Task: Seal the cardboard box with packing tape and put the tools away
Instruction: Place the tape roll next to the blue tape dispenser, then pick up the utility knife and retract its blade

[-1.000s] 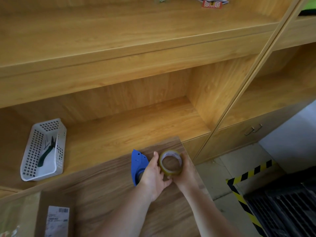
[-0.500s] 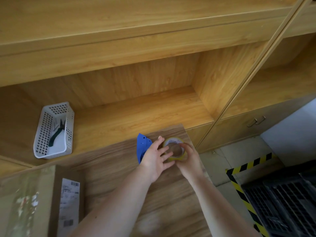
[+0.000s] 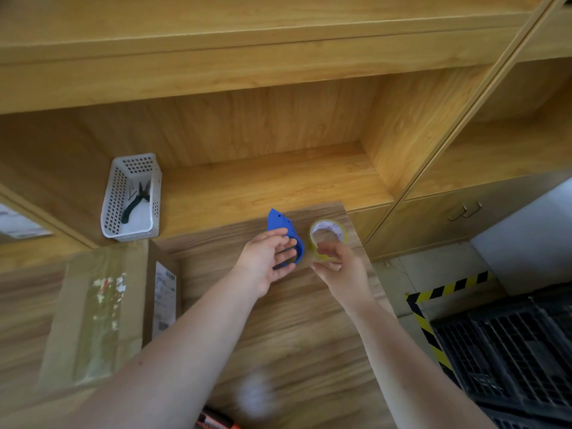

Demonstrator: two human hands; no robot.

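Observation:
A roll of clear yellowish packing tape (image 3: pixel 328 235) stands near the far right corner of the wooden table (image 3: pixel 294 320). My right hand (image 3: pixel 340 267) holds its near edge with the fingertips. Just left of it lies a blue tape dispenser (image 3: pixel 283 227). My left hand (image 3: pixel 267 261) hovers over the dispenser's near end with fingers spread, holding nothing. The cardboard box (image 3: pixel 96 311), with a shipping label on its side and tape along its top, sits on the table at the left.
A white perforated basket (image 3: pixel 131 198) with green-handled pliers (image 3: pixel 134 201) stands on the shelf behind the table. A black crate (image 3: pixel 507 351) and yellow-black floor tape (image 3: pixel 448 289) lie to the right. An orange object (image 3: pixel 216 421) peeks at the table's near edge.
My left hand has let go of the tape roll and moved left over the blue dispenser. The view has tilted down, so more of the box shows.

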